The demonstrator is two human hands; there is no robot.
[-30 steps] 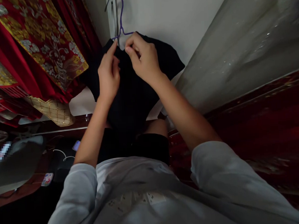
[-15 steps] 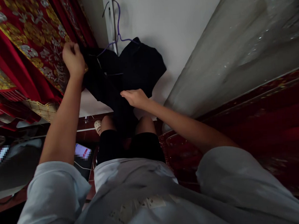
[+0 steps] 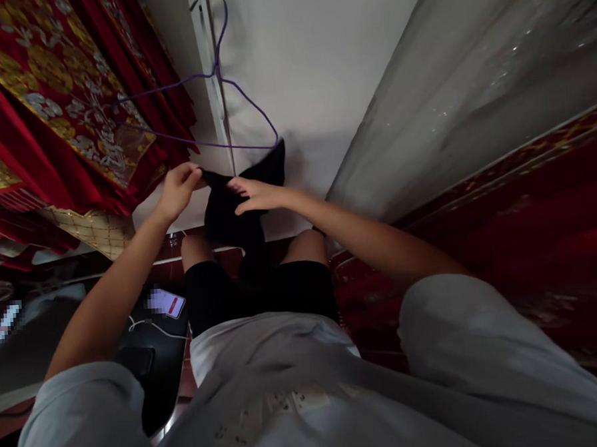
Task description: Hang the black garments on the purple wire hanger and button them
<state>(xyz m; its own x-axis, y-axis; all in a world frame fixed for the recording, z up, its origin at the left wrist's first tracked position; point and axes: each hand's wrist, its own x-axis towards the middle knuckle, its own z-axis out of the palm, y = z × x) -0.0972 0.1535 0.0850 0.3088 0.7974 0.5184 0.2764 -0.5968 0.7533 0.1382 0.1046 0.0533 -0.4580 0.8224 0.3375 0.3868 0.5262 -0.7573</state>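
Note:
A black garment (image 3: 238, 220) hangs bunched between my knees and the wall, its upper right corner reaching the right end of a purple wire hanger (image 3: 252, 104). Most of the hanger is bare, and its hook is on a pale upright rail (image 3: 210, 61). My left hand (image 3: 180, 186) pinches the garment's upper left edge between thumb and fingers. Against the garment's upper middle lies my right hand (image 3: 251, 192), with thumb and fingers apart.
Red embroidered cloths (image 3: 66, 89) hang at the left. A lit phone (image 3: 167, 302) and a cable lie on a black surface (image 3: 160, 357) at lower left. Plastic-covered material (image 3: 412, 104) leans at the right, above red fabric (image 3: 554, 237).
The garment has come off most of the hanger and dropped lower, bunching up. My left hand has moved down and right with its edge. My right hand has opened.

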